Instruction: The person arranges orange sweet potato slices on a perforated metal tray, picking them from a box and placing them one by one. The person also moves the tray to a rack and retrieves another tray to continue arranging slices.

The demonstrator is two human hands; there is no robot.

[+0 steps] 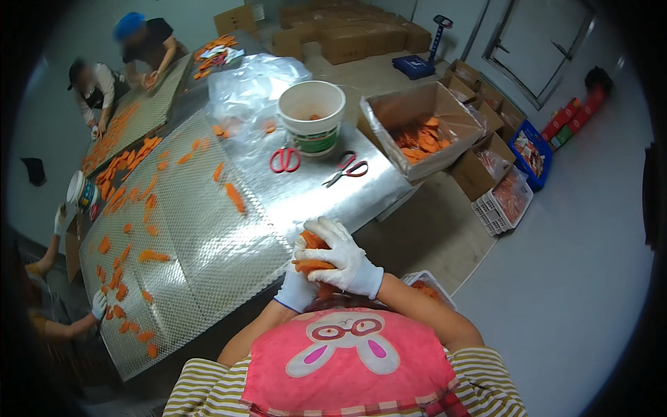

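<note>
Both my hands wear white knitted gloves and meet near the metal table's edge, just above my pink apron. My right hand (341, 258) curls over several flat orange food pieces (314, 265), which look like dried slices. Below and beside them is my left hand (299, 284), partly covered by the right one, its fingers around the same pieces. Beyond my hands, red-handled scissors (348, 171) lie on the bare metal table (292, 200). Another red-handled pair (285, 160) rests beside a white plastic bucket (311, 117). More orange pieces lie scattered on a mesh tray (208, 260) to the left.
A lined carton (424, 130) of orange pieces stands right of the table. Clear plastic bags (252, 88) lie behind the bucket. Co-workers stand across and at the left end, one gloved hand (99, 305) on the mesh. A white crate (503, 203) stands on the floor.
</note>
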